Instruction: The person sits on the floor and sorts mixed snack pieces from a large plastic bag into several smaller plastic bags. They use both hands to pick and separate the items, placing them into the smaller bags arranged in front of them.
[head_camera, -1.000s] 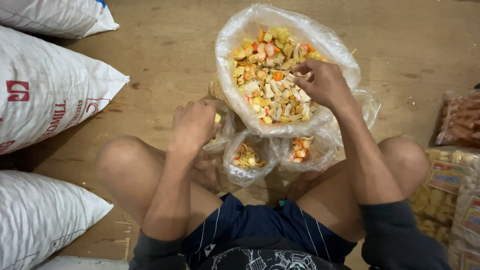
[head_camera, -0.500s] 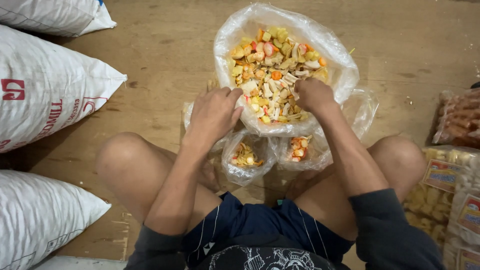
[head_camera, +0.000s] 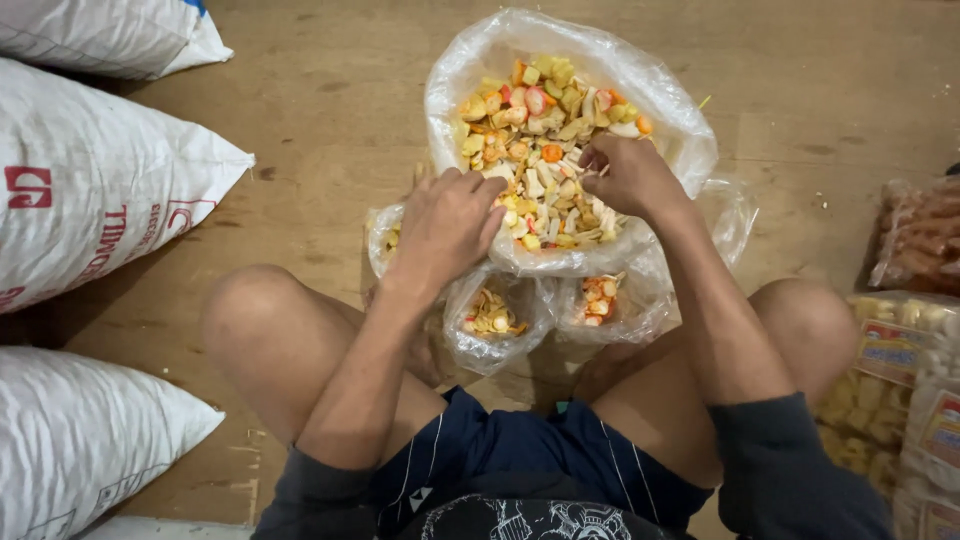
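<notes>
Both hands have slid up: left hand (head_camera: 447, 228) rests loose-fingered on the big bag (head_camera: 668, 130) rim, steadying it; right hand (head_camera: 628, 175) pinches snacks (head_camera: 535, 130) beneath its fingertips, small bags (head_camera: 490, 320) below my wrists.

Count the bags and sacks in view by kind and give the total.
Large clear bag of mixed snack pieces, both hands in it: 1
Small clear bags, partly filled, by the knees: 3
White woven sacks on the left: 3
Total: 7
The sealed packets at the right edge are too cut off to count.
</notes>
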